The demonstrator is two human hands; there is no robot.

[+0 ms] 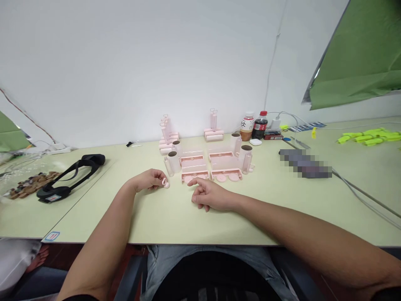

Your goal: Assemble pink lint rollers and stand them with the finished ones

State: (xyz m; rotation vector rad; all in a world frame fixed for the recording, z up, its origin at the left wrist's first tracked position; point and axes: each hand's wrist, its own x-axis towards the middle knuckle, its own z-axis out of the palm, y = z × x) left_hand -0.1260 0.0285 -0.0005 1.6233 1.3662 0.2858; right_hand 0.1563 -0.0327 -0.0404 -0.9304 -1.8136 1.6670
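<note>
My left hand point(152, 179) rests near the table surface, its fingertips pinched on a small pale pink loop-shaped piece point(166, 184). My right hand point(210, 195) holds nothing; its index finger stretches toward a pink tray point(194, 177) while the other fingers curl loosely. Beside that tray lies a second pink tray point(226, 175) with round recesses. Two more pink trays sit behind, one on the left point(192, 160) and one on the right point(221, 157). Paper-roll-like tubes with dark openings stand at both sides, including a left one point(173, 161) and a right one point(245, 155).
Pink roller parts stand by the wall, on the left point(167, 133) and right point(214, 129). A cola bottle point(260, 126) and another bottle point(247, 126) are behind. A black headset point(70, 179) lies left, yellow-green pieces point(371, 137) right, with cables crossing. Another person's hand point(39, 258) shows lower left.
</note>
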